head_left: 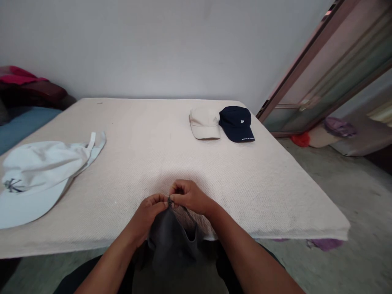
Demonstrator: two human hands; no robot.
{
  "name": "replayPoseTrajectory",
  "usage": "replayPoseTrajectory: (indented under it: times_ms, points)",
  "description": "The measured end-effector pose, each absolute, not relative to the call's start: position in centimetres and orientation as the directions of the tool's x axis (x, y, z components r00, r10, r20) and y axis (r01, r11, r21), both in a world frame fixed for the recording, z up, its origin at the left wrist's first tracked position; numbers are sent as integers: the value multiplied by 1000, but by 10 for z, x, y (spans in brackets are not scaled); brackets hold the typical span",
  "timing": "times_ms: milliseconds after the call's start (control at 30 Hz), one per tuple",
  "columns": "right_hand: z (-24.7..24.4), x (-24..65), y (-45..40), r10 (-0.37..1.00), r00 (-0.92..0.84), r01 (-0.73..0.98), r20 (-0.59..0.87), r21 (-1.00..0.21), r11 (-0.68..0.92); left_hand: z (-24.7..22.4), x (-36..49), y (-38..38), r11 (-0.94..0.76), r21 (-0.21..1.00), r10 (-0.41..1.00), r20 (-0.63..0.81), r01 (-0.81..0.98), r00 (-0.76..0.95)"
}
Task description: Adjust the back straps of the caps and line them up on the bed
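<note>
A dark grey cap (168, 239) hangs at the table's front edge, just above my lap, its strap end raised toward me. My left hand (150, 212) pinches the strap end from the left between thumb and fingertips. From the right, my right hand (190, 197) pinches the same spot, its fingertips almost meeting those of the left. A small dark piece of the strap shows between the two pinches. Its fastening is too small to make out, and the cap's brim is not clearly visible.
On the table (137, 163), a white cap (45, 167) with a loose strap lies at left. A beige cap (204, 122) and a navy cap (235, 122) sit side by side at the back right. Behind rises a wall (159, 49); a sliding door (306, 90) stands at right.
</note>
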State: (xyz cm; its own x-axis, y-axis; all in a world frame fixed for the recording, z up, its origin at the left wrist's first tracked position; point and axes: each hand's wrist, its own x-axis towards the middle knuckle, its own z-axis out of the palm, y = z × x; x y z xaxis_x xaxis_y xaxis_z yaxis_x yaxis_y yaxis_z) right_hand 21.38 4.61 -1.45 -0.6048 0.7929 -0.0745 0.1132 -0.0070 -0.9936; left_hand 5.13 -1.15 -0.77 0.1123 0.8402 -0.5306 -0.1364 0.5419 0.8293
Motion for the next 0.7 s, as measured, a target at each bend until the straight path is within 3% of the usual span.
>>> replayPoseTrajectory:
  times_ms: [333, 700]
  points:
    - [-9, 216, 45, 821, -570, 116, 5, -990, 86, -6, 53, -12, 560, 765, 826, -544, -318, 147]
    - [-9, 212, 50, 864, -502, -151, 44, -988, -37, -7, 52, -11, 577, 705, 814, -539, -412, 217]
